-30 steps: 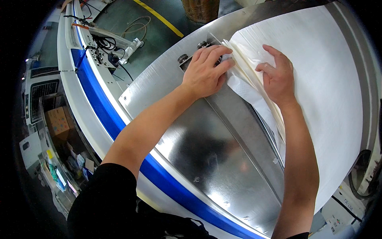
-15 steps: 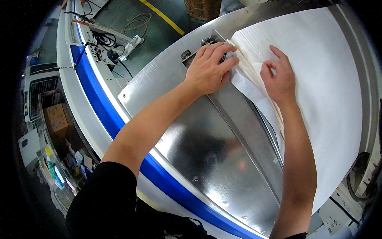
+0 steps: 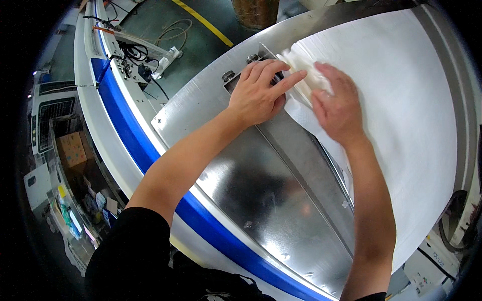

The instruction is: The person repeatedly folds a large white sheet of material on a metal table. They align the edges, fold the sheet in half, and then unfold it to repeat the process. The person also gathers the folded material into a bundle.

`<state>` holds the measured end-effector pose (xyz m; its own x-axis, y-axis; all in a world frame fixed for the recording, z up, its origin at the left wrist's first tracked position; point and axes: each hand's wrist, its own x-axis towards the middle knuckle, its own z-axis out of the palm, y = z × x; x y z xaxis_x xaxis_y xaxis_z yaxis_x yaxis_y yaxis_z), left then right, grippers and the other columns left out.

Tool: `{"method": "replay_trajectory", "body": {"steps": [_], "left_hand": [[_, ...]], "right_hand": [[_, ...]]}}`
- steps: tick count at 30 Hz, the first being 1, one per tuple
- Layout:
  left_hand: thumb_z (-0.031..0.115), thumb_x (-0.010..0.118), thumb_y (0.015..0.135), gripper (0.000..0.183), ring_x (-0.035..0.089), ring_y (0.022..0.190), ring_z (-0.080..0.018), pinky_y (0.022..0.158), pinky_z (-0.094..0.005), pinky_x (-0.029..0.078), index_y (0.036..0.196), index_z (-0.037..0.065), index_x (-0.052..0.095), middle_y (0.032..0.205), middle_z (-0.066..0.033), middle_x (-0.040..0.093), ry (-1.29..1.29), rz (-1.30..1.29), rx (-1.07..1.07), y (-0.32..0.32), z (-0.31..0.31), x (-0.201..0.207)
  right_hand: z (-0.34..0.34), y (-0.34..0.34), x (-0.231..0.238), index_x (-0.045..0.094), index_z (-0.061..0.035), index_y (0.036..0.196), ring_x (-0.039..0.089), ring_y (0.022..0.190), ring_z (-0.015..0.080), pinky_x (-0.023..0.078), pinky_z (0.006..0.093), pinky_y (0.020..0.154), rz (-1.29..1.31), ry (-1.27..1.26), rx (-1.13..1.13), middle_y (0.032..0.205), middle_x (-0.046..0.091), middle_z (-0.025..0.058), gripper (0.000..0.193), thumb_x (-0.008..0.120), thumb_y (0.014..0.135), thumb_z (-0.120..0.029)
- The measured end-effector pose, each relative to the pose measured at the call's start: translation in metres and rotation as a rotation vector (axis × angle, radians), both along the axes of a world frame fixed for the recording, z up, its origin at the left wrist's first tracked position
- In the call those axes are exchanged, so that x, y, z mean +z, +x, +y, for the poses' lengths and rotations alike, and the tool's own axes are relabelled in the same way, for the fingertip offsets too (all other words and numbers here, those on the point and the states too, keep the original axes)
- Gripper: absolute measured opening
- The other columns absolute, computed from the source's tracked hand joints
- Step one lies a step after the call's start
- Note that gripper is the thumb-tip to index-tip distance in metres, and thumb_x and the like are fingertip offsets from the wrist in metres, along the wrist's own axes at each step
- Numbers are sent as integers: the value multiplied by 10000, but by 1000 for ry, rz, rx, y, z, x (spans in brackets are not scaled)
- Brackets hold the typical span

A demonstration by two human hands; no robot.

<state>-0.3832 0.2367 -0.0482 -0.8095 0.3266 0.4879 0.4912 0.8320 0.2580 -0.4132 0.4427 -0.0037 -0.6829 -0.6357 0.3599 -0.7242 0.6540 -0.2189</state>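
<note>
My left hand (image 3: pixel 261 93) is closed over a metal bracket (image 3: pixel 232 83) with round knobs, its index finger stretched toward the sheets. Its underside and the thumb's grip are partly hidden. Right of it, a tall stack of white, soft-looking sheets (image 3: pixel 401 110) fans out in a curve. At the stack's near-left edge is my right hand (image 3: pixel 341 103), blurred, with thumb and fingers apart around ruffled sheet edges. A loose white strip (image 3: pixel 304 116) hangs between the two hands, beside a thin metal plate.
The brushed metal table (image 3: pixel 236 195) spreads under both forearms. A blue-and-white edge (image 3: pixel 125 125) curves along its left side. Beyond stand a frame with black cables (image 3: pixel 133 50) and a brown drum (image 3: pixel 255 12). A cardboard box (image 3: pixel 73 148) sits at the left.
My left hand and the bracket have shifted slightly left, away from the stack. My right hand has moved left onto the sheet edges; its thumb and fingers have parted and the sheets there are ruffled.
</note>
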Motion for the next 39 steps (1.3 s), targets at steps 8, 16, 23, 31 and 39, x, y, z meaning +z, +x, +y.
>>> {"method": "replay_trajectory", "body": {"steps": [8, 16, 23, 31, 39], "left_hand": [[148, 651, 632, 349, 451, 1153, -279, 993, -444, 336, 980, 129, 640, 1180, -66, 508, -372, -118, -188, -19, 8, 19], [58, 668, 665, 465, 565, 1037, -259, 978, -392, 388, 1108, 78, 529, 1062, -117, 591, -873, -421, -242, -28, 21, 78], [41, 648, 697, 480, 561, 1070, -242, 894, -374, 467, 1162, 133, 574, 1095, -85, 610, -1243, -522, -161, -40, 81, 63], [2, 545, 796, 376, 586, 980, -338, 847, -429, 479, 1165, 74, 562, 1050, -165, 607, -1181, -445, -35, -111, 19, -12], [57, 519, 839, 288, 526, 1079, -346, 911, -424, 437, 1126, 51, 547, 1130, -177, 572, -1093, -461, 1, -119, 9, -44]], "right_hand": [[10, 87, -6, 598, -30, 910, 598, 817, 336, 486, 415, 748, -259, -263, -448, 930, 611, 164, 222, 534, 872, -240], [235, 281, -17, 650, -32, 829, 612, 706, 365, 482, 464, 669, -604, 53, -1200, 729, 629, 211, 520, 337, 953, -427], [444, 450, -20, 667, -32, 708, 600, 728, 400, 463, 475, 758, -459, 276, -1428, 727, 628, 226, 601, 302, 954, -442], [571, 530, -10, 680, -22, 722, 619, 790, 340, 372, 433, 920, -494, 426, -1537, 721, 646, 194, 626, 279, 957, -442], [686, 617, -8, 586, -48, 1127, 635, 864, 267, 475, 441, 824, -621, 922, -1378, 877, 657, 182, 426, 361, 945, -360]]}}
